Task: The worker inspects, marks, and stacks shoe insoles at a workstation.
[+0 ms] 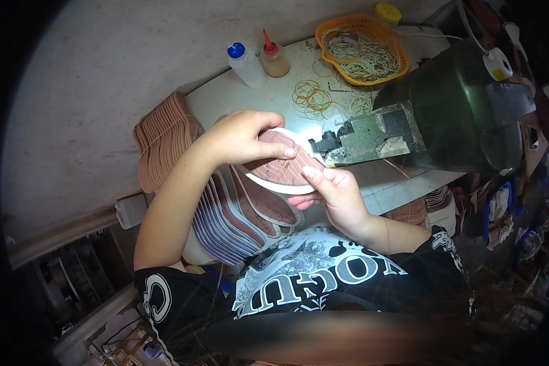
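Observation:
A reddish-brown shoe insole point(279, 163) with a white rim is held tilted between my two hands. My left hand point(244, 135) grips its far left side, thumb lying across the brown face and fingers behind it. At the near right side, my right hand point(338, 190) pinches the edge, with the thumb on top and the fingers underneath. The insole's right edge is close to the brightly lit black head point(325, 143) of a green machine point(378, 131). Whether it touches the head I cannot tell in the glare.
Stacked brown insoles point(165, 140) stand at the left; blue-and-white edged ones point(222, 219) lie in front of me. Farther back are a blue-capped bottle point(247, 67), a red-tipped bottle point(275, 60), loose rubber bands point(312, 99) and an orange basket point(330, 53) of bands.

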`<state>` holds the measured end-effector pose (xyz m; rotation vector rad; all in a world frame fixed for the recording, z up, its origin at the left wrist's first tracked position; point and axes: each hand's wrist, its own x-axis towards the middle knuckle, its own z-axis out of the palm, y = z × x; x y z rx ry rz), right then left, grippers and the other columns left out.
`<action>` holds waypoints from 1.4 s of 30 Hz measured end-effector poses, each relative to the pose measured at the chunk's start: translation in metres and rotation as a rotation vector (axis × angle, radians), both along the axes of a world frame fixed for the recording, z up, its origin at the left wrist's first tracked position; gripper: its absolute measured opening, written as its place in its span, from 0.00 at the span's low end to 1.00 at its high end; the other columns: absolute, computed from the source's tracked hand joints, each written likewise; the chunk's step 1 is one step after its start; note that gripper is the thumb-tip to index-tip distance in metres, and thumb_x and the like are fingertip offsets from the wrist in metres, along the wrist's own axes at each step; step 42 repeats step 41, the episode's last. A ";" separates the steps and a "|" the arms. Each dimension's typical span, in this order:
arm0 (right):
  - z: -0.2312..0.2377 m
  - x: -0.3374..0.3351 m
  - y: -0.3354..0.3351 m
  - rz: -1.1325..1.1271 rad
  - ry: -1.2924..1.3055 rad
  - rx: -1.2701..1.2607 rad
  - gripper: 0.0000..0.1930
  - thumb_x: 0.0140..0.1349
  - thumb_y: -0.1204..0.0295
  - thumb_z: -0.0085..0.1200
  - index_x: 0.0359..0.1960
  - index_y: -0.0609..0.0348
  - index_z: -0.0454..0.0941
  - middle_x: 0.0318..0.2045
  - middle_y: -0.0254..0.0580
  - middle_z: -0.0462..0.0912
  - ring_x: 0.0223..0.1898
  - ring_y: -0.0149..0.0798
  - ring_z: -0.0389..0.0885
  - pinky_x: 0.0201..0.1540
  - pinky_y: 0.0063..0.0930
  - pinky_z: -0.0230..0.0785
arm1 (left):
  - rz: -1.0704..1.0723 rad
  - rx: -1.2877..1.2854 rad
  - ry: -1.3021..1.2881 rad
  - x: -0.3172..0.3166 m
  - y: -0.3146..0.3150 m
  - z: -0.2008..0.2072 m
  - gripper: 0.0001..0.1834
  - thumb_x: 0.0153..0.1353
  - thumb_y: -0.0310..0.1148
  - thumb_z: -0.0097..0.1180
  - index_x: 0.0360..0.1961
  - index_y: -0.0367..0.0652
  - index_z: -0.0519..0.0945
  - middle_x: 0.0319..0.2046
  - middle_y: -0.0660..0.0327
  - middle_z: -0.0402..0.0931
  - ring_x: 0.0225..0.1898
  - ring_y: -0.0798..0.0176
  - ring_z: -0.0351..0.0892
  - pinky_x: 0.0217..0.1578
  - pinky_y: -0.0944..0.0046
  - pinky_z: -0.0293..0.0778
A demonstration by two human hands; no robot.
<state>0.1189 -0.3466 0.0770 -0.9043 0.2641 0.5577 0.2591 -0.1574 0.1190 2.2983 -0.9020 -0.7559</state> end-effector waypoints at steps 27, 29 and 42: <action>-0.016 -0.026 -0.044 0.208 -0.401 -0.211 0.16 0.66 0.62 0.53 0.45 0.64 0.80 0.37 0.36 0.83 0.38 0.25 0.79 0.38 0.19 0.72 | 0.846 -0.248 0.664 -0.138 -0.036 0.001 0.30 0.58 0.58 0.58 0.27 0.34 0.81 0.14 0.58 0.76 0.12 0.69 0.73 0.13 0.72 0.69; -0.016 -0.017 -0.045 0.225 -0.412 -0.173 0.16 0.67 0.63 0.53 0.41 0.66 0.81 0.36 0.35 0.83 0.34 0.23 0.78 0.37 0.20 0.71 | 0.803 -0.251 0.586 -0.133 -0.025 -0.012 0.28 0.57 0.56 0.61 0.26 0.35 0.81 0.13 0.62 0.74 0.11 0.71 0.70 0.12 0.73 0.65; -0.012 -0.039 -0.050 0.572 -0.158 -0.246 0.20 0.59 0.62 0.62 0.46 0.66 0.78 0.35 0.37 0.83 0.35 0.29 0.81 0.41 0.27 0.78 | 1.014 -0.469 0.427 -0.109 -0.025 -0.030 0.21 0.55 0.50 0.66 0.25 0.40 0.80 0.15 0.72 0.70 0.11 0.79 0.59 0.12 0.75 0.55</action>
